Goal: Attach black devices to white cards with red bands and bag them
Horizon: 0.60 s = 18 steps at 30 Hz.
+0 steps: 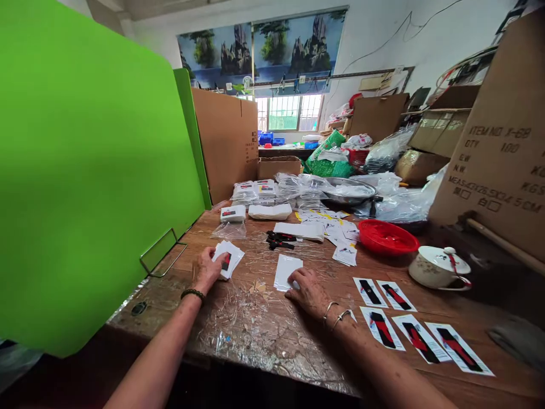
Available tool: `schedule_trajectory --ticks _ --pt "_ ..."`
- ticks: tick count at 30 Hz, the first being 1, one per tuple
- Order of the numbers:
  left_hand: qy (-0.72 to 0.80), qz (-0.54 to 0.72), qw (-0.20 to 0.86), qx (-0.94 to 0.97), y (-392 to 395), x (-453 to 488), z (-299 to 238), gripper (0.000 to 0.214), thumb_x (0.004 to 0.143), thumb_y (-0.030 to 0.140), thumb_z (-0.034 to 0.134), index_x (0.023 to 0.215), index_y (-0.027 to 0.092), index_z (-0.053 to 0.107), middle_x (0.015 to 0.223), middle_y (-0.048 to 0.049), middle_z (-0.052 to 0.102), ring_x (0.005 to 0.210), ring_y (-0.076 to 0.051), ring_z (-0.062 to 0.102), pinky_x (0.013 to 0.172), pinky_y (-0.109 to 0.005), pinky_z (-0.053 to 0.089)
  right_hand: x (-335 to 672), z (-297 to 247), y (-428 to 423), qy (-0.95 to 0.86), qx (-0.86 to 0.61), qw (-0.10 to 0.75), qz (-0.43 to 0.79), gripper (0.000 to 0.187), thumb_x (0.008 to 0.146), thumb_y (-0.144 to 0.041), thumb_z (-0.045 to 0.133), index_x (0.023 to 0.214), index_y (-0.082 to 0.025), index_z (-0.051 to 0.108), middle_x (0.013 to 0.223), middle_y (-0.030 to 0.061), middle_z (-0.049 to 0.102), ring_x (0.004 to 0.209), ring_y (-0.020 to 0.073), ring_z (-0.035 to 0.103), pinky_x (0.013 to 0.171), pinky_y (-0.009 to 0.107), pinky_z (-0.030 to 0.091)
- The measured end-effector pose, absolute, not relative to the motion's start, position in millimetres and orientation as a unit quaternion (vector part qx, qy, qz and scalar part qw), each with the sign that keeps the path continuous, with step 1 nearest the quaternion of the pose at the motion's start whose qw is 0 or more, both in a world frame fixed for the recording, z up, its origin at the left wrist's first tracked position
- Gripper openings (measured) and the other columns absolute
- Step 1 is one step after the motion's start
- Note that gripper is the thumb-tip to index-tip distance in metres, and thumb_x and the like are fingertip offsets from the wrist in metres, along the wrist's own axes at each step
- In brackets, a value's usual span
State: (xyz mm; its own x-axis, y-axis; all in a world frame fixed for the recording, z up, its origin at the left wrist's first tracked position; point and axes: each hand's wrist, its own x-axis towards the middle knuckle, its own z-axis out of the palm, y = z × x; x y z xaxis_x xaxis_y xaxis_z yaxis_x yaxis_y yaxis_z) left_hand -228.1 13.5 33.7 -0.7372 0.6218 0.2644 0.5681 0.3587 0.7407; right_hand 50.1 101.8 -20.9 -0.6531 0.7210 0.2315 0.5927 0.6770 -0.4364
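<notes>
My left hand (208, 269) is closed on the edge of a stack of white cards (233, 254), its thumb on the top card. A black and red strip (226, 261) lies on that card, partly under the thumb. My right hand (311, 288) has its bent fingers and thumb at the right edge of a small pile of blank white cards (286, 270), which lies flat on the table. Beyond the hands sits a heap of black and red strips (281, 240). To the right, several printed cards (385, 328), each bearing a black or black and red strip, lie spread out.
Clear-wrapped packs of cards (264, 189) are stacked at the back of the wooden table (251, 329). Printed slips (344, 254), a red basin (387, 237) and a lidded cup (438, 267) stand right. A green panel (102, 170) and metal stand (164, 255) border the left.
</notes>
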Motion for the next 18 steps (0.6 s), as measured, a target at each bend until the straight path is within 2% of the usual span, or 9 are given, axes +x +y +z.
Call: schedule_trajectory --ticks 3,5,8,10,14,16,18 --pt "0.806 0.401 -0.088 0.426 12 -208 36 0.029 0.072 0.032 0.065 0.097 0.018 0.067 0.11 -0.0122 0.062 0.101 -0.028 0.058 0.088 -0.039 0.044 48 -33 98 -0.906 -0.348 0.205 0.125 0.006 0.085 -0.022 0.063 0.084 -0.016 0.065 0.096 0.0101 0.064 0.095 0.0233 0.052 0.085 0.032 0.04" --pt "0.775 0.393 -0.105 0.483 8 -184 33 0.021 0.075 0.027 0.06 0.092 0.018 0.068 0.105 -0.0115 0.063 0.098 -0.026 0.058 0.091 -0.04 0.042 46 -39 99 -0.907 -0.347 0.217 0.099 0.013 0.089 -0.018 0.056 0.08 -0.017 0.065 0.091 0.009 0.064 0.09 0.0219 0.053 0.083 0.031 0.04" --pt "0.719 0.426 0.042 0.548 4 -143 21 0.011 0.075 0.021 0.057 0.068 0.021 0.066 0.079 -0.0047 0.065 0.085 -0.021 0.059 0.09 -0.037 0.042 45 -44 103 -0.894 -0.365 0.242 0.097 0.021 0.089 -0.011 0.051 0.074 -0.017 0.063 0.084 0.0072 0.064 0.082 0.0198 0.054 0.076 0.029 0.04" --pt "0.711 0.479 0.166 0.487 6 -119 13 0.011 0.072 0.023 0.061 0.062 0.02 0.065 0.067 -0.002 0.063 0.072 -0.018 0.056 0.078 -0.033 0.044 47 -42 105 -0.877 -0.374 0.278 0.12 0.022 0.09 -0.012 0.051 0.071 -0.018 0.062 0.08 0.0063 0.064 0.079 0.0193 0.054 0.073 0.028 0.041" --pt "0.686 0.513 0.274 0.438 15 -90 6 0.029 0.076 0.043 0.061 0.061 0.018 0.063 0.056 -0.0011 0.06 0.053 -0.014 0.054 0.055 -0.026 0.043 53 -29 95 -0.841 -0.33 0.398 0.158 0.019 0.092 -0.02 0.051 0.078 -0.02 0.063 0.088 0.0064 0.065 0.086 0.0207 0.055 0.077 0.031 0.044" --pt "0.635 0.565 0.368 0.376 18 -82 7 0.038 0.07 0.051 0.067 0.059 0.016 0.06 0.055 -0.0008 0.058 0.049 -0.012 0.053 0.05 -0.024 0.042 55 -21 83 -0.839 -0.278 0.431 0.183 0.017 0.094 -0.02 0.049 0.085 -0.021 0.063 0.093 0.0062 0.066 0.09 0.0204 0.056 0.08 0.032 0.045" --pt "0.576 0.617 0.443 0.302 16 -78 10 0.044 0.057 0.053 0.077 0.054 0.015 0.056 0.053 0.0008 0.055 0.047 -0.01 0.05 0.047 -0.022 0.041 56 -14 69 -0.839 -0.244 0.442 0.202 0.013 0.094 -0.019 0.048 0.095 -0.021 0.061 0.098 0.0064 0.065 0.092 0.0204 0.056 0.082 0.033 0.047"
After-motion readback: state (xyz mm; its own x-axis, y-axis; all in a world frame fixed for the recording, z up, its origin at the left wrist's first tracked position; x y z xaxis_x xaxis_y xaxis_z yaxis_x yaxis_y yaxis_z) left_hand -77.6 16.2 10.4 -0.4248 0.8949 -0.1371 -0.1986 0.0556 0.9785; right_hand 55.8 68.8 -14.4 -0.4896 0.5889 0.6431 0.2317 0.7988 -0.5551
